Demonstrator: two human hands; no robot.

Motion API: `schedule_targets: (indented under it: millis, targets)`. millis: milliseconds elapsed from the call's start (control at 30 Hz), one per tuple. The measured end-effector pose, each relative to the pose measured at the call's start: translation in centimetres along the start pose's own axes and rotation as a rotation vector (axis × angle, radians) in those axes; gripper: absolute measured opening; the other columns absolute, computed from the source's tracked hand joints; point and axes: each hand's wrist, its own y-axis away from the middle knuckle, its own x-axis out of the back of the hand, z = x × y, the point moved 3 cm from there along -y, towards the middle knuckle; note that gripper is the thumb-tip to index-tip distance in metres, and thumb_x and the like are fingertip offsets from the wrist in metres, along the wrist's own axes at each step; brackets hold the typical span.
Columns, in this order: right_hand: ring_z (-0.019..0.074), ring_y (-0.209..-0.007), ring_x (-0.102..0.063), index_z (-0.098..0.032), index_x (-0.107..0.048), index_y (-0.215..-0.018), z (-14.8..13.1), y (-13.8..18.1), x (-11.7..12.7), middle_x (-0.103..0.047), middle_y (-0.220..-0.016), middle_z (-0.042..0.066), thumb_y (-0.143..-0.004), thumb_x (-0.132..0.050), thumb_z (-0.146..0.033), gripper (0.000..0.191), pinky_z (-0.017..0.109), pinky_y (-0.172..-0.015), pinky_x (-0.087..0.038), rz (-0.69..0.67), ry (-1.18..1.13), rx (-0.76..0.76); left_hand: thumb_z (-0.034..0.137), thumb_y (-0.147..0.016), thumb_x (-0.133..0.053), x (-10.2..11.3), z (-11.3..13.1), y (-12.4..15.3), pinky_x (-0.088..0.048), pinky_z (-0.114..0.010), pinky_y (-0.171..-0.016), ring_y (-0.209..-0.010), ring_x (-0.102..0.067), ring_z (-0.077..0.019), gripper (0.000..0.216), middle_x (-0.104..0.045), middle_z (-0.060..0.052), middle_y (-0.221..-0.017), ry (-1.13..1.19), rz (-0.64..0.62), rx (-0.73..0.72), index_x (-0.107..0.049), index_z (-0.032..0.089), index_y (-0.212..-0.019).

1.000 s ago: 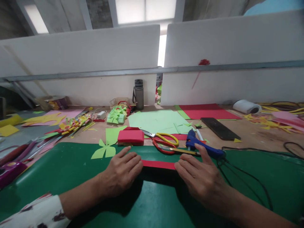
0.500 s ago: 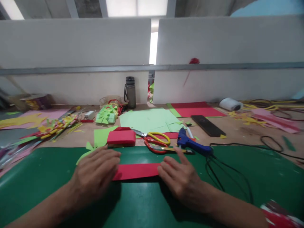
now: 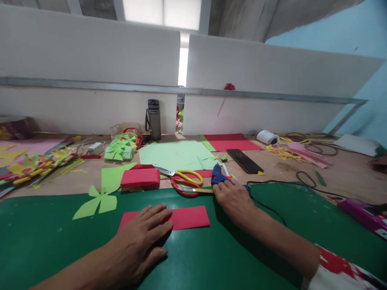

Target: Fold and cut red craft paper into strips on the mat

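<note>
A red paper strip (image 3: 189, 217) lies flat on the green mat (image 3: 45, 237). My left hand (image 3: 140, 239) rests open on the strip's left part, fingers stretched flat. My right hand (image 3: 234, 198) has its fingers closed around the handle of the blue glue gun (image 3: 218, 176), which lies at the mat's far edge. A black cord (image 3: 272, 209) runs from the gun across the mat. Red-and-yellow scissors (image 3: 185, 181) lie just left of the gun. A folded red paper stack (image 3: 140, 178) sits beside the scissors.
Light green sheets (image 3: 177, 153), a green cut-out (image 3: 96, 201), a dark bottle (image 3: 154, 119), a black phone (image 3: 244, 161), a white roll (image 3: 267, 137), red sheets (image 3: 231, 143) and coloured scraps (image 3: 39, 161) cover the table. White partitions (image 3: 90, 60) stand behind. A purple tool (image 3: 363, 213) lies at the right.
My right hand left the red strip and moved up to grip the glue gun. My left hand stayed on the strip. The view swung to the right.
</note>
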Motion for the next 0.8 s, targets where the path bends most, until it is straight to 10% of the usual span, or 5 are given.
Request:
schedule_targets:
  millis: [500,800]
  targets:
    - [0.0136,-0.063,-0.054,-0.017,-0.051,-0.084,0.9,1.4,1.6,-0.060,-0.075,0.004,-0.085,-0.040,-0.007,0.014,0.023,-0.056,-0.035,-0.117,-0.554,-0.058,0.023,-0.090,-0.042,0.7,-1.0,0.0,-0.049,-0.040,-0.077,-0.091,-0.056,-0.0239,0.018,-0.063,-0.009,-0.097,0.060,0.115,0.138,-0.054,0.016,-0.079]
    - [0.0113,-0.056,-0.044,-0.020,-0.047,-0.075,1.3,2.4,2.2,-0.047,-0.062,-0.004,-0.090,-0.039,-0.028,0.019,0.023,-0.054,-0.034,-0.025,-0.998,-0.254,0.024,-0.080,-0.061,0.9,1.9,-5.3,-0.041,-0.042,-0.088,-0.104,-0.046,-0.0263,0.037,-0.053,-0.008,-0.117,0.126,-0.084,0.169,-0.048,0.021,-0.114]
